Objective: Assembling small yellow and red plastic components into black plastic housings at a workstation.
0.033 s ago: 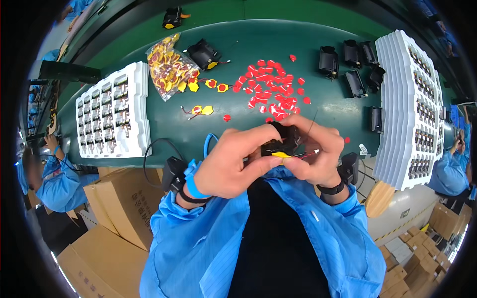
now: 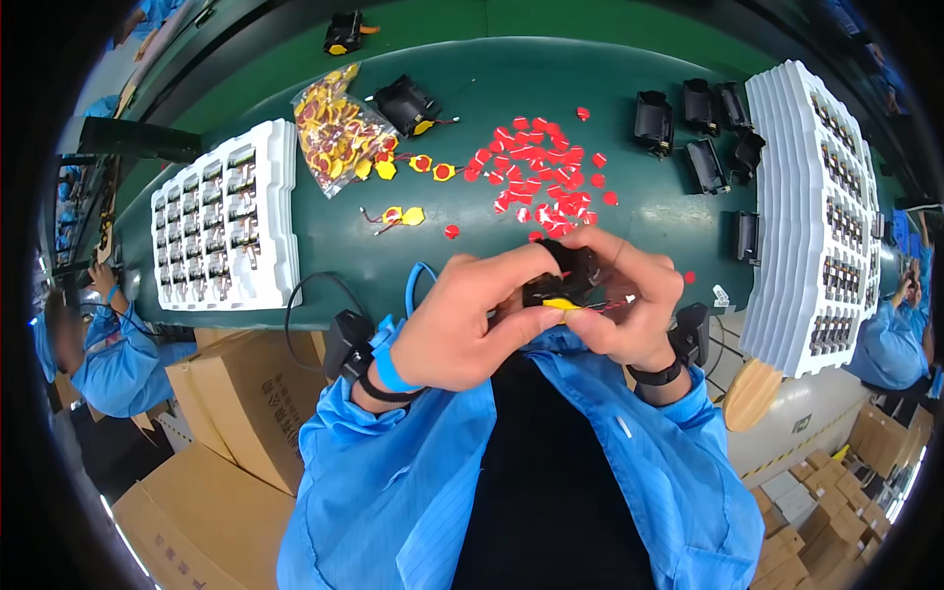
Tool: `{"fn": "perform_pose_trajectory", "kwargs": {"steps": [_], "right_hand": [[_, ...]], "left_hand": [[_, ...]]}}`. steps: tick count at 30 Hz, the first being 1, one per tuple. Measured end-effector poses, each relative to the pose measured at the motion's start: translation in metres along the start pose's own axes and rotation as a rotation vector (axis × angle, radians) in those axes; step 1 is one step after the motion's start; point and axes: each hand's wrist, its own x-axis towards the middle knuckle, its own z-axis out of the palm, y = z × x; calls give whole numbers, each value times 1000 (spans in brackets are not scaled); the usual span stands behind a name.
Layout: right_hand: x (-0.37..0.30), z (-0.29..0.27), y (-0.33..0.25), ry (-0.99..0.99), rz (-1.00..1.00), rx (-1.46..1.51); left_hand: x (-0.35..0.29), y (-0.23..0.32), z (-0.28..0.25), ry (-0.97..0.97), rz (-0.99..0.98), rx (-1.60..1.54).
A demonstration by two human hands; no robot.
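Observation:
Between both hands, close to the table's near edge, is a black plastic housing. A yellow-wrapped coin cell with thin red wires lies at its near side. My left hand is closed around the housing's left side, its thumb on the yellow cell. From the right, my right hand grips the same housing, and its thumb tip meets the left thumb at the cell. The wires and a small white connector show by the right palm. Fingers hide much of the housing.
Red round stickers lie scattered beyond my hands. Farther left are a clear bag of yellow cells and some loose cells. White trays of metal parts stand left and right. Several black housings lie at right; cardboard boxes stand below.

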Motion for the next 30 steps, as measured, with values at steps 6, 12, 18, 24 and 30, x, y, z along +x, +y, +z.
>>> {"fn": "perform_pose_trajectory", "kwargs": {"steps": [6,12,18,24,30], "right_hand": [[-12,-4,12,117,-5,-36],[-31,-10,1,193,191,-87],[-38,-55,26,-46,191,-260],[-28,-68,15,-200,164,-568],[-26,-73,-6,45,52,-457]], "left_hand": [[6,-16,8,-98,52,144],[11,-40,33,-18,287,262],[-39,-11,-12,513,338,718],[-126,-37,-179,901,-201,1205],[-150,-89,-216,696,-299,1326]]}}
